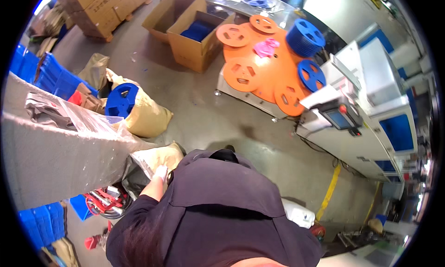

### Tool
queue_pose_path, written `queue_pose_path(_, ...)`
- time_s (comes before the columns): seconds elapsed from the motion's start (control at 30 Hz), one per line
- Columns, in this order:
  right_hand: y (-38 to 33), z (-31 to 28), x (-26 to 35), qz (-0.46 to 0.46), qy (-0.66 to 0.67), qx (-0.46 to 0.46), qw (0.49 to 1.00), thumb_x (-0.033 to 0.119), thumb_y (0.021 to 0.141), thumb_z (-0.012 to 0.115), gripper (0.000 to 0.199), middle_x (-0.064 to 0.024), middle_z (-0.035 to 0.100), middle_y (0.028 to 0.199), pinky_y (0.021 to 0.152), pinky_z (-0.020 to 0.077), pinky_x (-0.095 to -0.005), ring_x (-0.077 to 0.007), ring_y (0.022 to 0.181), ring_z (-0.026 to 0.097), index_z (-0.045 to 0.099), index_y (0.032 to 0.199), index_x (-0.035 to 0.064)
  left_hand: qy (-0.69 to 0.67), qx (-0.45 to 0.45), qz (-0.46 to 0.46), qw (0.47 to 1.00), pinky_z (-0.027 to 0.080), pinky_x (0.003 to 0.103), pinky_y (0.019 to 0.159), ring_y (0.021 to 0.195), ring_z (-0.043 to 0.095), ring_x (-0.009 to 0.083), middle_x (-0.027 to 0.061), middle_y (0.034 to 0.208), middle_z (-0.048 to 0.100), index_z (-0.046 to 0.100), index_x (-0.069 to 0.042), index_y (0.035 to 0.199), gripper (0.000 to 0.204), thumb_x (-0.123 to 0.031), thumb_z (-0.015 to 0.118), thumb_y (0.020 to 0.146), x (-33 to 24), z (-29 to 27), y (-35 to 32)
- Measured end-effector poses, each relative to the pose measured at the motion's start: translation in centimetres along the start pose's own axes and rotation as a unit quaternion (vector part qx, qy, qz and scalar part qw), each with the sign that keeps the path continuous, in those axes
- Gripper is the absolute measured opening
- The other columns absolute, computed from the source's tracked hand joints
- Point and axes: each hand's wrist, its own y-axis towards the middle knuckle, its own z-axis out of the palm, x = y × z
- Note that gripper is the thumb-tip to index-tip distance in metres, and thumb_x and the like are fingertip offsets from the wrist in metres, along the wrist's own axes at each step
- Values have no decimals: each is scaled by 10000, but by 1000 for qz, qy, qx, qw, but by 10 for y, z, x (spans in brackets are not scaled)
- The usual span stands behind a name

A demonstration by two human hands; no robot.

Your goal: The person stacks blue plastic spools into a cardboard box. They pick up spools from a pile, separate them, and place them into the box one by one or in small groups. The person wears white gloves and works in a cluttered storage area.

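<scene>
My left hand [161, 173] hangs low beside my body, against a tan sack [164, 156] with a grey plastic liner at its side. Something whitish shows at the fingers, too small to make out, and whether they grip the sack is unclear. My right hand is out of view, hidden past my dark apron. Ahead on the left stands another tan woven sack [150, 116], with a blue plastic reel flange [122, 101] at its mouth.
An orange round table [264, 74] carries orange discs, a pink item [266, 47] and a stack of blue reels [306, 37]. Open cardboard boxes [190, 49] stand behind. A white machine with a screen [340, 116] is at right, a grey pillar [60, 160] at left.
</scene>
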Motion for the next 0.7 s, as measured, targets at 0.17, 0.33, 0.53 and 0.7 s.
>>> queue_pose_path(0.17, 158, -120, 248, -175, 162, -114, 964, 216, 917, 538, 165, -13, 522, 674, 433, 392, -276, -119, 510, 474, 546, 990, 68, 60, -41, 21, 997, 474, 369, 878, 994, 601, 298, 188, 1054, 626, 609, -13, 1114, 313, -213, 509, 895, -36, 11, -29)
queue_pose_path(0.33, 244, -113, 518, -293, 135, -107, 941, 241, 922, 566, 243, -12, 603, 846, 583, 446, -245, -95, 693, 547, 598, 1104, 84, -12, -91, 60, 994, 444, 351, 924, 1051, 572, 266, 170, 1124, 604, 584, 6, 1148, 317, -202, 496, 926, -108, 1, 25)
queue_pose_path(0.53, 230, 77, 690, -312, 133, 84, 937, 237, 910, 596, 260, -13, 631, 935, 698, 476, -284, -127, 822, 578, 611, 1112, 74, -83, -190, 110, 972, 408, 329, 980, 1119, 536, 227, 149, 1209, 579, 554, 29, 1188, 322, -190, 480, 963, -202, -111, 130)
queue_pose_path(0.7, 262, 127, 718, -266, 46, 74, 960, 220, 891, 629, 285, -51, 650, 1028, 859, 462, -293, -145, 975, 580, 624, 1120, 49, -59, -197, 188, 960, 355, 306, 1031, 1191, 499, 210, 129, 1288, 551, 507, 26, 1280, 429, -264, 500, 965, -394, -242, 198)
